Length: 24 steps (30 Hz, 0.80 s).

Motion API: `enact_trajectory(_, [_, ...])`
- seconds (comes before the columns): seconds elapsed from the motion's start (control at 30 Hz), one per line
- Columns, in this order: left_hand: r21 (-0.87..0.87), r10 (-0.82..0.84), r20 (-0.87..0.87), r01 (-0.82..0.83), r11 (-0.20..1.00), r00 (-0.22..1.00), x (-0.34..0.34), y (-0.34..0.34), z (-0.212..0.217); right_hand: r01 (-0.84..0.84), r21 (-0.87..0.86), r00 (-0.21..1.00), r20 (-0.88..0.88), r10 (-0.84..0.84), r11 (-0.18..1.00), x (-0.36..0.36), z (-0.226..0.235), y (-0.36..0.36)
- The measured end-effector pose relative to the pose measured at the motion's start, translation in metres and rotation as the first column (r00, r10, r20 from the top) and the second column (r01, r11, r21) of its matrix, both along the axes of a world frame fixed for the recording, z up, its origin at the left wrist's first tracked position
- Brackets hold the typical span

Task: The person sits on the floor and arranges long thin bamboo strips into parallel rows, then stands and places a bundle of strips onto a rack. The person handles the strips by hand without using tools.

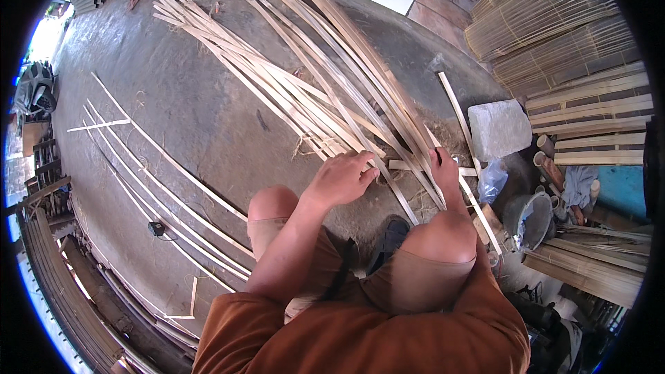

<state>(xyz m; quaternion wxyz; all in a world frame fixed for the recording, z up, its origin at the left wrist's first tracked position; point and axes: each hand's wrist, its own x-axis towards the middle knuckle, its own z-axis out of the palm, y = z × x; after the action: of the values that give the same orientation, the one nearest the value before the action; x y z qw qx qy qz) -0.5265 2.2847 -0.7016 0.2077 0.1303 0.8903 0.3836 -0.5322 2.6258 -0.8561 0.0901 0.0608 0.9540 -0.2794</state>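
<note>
Long pale bamboo strips lie in two fanned bundles on the floor ahead of me. My left hand (343, 179) hovers by the near ends of the left bundle (260, 79), its fingers loosely bent and the thumb apart, with nothing visible in it. At the near end of the right bundle (377, 76), my right hand (445, 170) is closed around a slim bamboo strip (479, 215), which runs down past my right knee. Part of its grip is hidden. A short strip piece (400, 165) lies crosswise between my hands.
More thin strips (176, 176) are spread on the floor at left. To the right are a pale stone block (499, 129), a clear plastic bag (492, 181), a grey bucket (532, 218) and a single strip (457, 114). Slatted bamboo panels (547, 14) stand at far right.
</note>
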Motion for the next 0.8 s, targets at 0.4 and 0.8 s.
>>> enact_trajectory(0.4, [-0.001, -0.009, -0.001, 0.009, 1.0, 1.0, 0.002, 0.01, 0.001, -0.414, 0.086, 0.892, 0.239, 0.385, 0.906, 0.085, -0.072, -0.059])
enact_trajectory(0.8, [-0.005, -0.046, -0.004, 0.046, 0.999, 0.999, 0.001, 0.018, -0.01, -0.114, -0.232, 0.951, 0.256, 0.174, 0.966, 0.092, -0.059, -0.014])
